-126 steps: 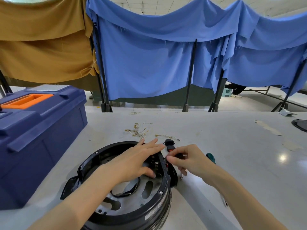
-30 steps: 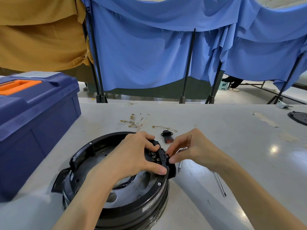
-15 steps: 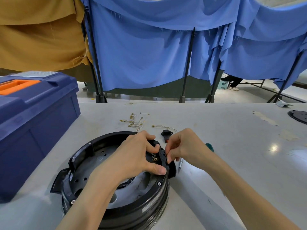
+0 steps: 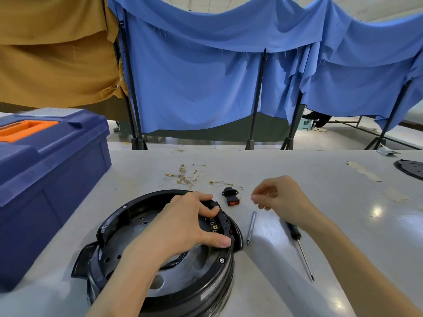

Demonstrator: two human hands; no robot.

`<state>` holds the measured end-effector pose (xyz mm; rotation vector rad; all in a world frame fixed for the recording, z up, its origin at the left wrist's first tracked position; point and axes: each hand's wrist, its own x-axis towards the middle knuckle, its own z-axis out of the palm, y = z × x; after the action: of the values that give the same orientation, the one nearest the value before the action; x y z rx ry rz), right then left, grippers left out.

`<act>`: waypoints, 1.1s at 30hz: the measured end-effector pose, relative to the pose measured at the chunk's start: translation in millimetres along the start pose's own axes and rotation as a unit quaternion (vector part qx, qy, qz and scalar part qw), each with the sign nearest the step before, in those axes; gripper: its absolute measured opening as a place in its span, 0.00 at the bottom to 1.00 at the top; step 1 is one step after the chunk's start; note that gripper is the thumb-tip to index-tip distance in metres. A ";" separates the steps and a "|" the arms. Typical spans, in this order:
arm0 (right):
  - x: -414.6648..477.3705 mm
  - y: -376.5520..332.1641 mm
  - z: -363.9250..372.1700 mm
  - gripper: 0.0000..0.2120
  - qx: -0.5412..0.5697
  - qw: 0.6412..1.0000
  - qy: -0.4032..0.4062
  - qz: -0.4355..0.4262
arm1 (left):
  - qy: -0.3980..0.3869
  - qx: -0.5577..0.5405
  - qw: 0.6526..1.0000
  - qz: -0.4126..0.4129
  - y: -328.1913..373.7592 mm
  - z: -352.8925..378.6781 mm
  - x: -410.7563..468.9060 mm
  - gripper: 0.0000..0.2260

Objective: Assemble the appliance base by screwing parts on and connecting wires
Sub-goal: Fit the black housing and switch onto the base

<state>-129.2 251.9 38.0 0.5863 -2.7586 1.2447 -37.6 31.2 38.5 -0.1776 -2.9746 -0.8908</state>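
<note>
- Your left hand (image 4: 183, 223) grips the round black appliance base (image 4: 164, 252) at its terminal block (image 4: 215, 225).
- Your right hand (image 4: 281, 197) hovers over the tabletop (image 4: 320, 202), fingertips pinched; contents unclear.

Bare forearms, no sleeves, unadorned hands

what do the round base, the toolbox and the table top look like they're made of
Base: glossy black plastic rim, by its sheen and moulded shape; the dull grey plate inside, with punched holes, looks like metal.
Toolbox: moulded blue plastic, matte, with an orange insert in the lid.
Table top: smooth pale grey and semi-glossy, since it mirrors the lights; laminate or painted board, I cannot tell which.
</note>
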 end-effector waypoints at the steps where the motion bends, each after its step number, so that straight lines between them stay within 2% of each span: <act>1: 2.7 5.7 -2.4 0.03 -0.029 0.999 0.019 0.012 | 0.004 -0.001 1.000 -0.006 0.6 0.8 0.0 0.32; 9: 34.1 12.1 50.7 0.15 -0.138 0.987 -0.078 0.004 | 0.000 -0.007 1.000 -0.020 -1.9 4.8 1.5 0.33; 11: 41.2 11.4 62.0 0.14 -0.163 0.984 -0.077 -0.007 | 0.001 -0.014 1.000 -0.018 -2.6 5.1 1.3 0.33; 14: 43.8 13.8 70.5 0.05 -0.166 0.985 -0.054 -0.011 | 0.003 -0.017 1.000 -0.015 -4.1 5.3 1.8 0.33; 17: 40.8 19.4 70.0 0.11 -0.174 0.984 -0.036 -0.006 | 0.003 -0.019 1.000 -0.012 -4.5 5.0 2.4 0.34; 21: 34.6 22.3 58.5 0.08 -0.174 0.984 -0.042 -0.011 | -0.001 -0.010 1.000 -0.013 -5.2 3.6 2.5 0.36; 23: 27.6 19.4 50.0 0.06 -0.115 0.993 -0.017 -0.010 | 0.000 -0.006 1.000 -0.010 -5.0 2.7 2.1 0.37; 26: 12.4 6.6 33.7 0.02 0.111 0.993 0.037 -0.015 | 0.015 -0.010 1.000 -0.005 -2.7 1.6 0.6 0.35; 29: -3.3 -10.7 19.5 0.07 0.360 0.932 -0.044 0.002 | 0.055 -0.030 0.998 0.007 2.8 0.4 0.2 0.31; 31: -10.6 -20.3 16.1 0.11 0.432 0.894 -0.114 0.020 | 0.107 -0.066 0.992 0.032 9.4 -0.3 -1.0 0.27; 33: -14.9 -26.2 15.5 0.12 0.460 0.874 -0.157 0.035 | 0.155 -0.097 0.980 0.072 17.1 -0.5 -2.7 0.19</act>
<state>-104.3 229.5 43.1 0.7757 -2.2238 2.6917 -32.9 44.8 48.1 -0.2316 -2.5539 -1.0787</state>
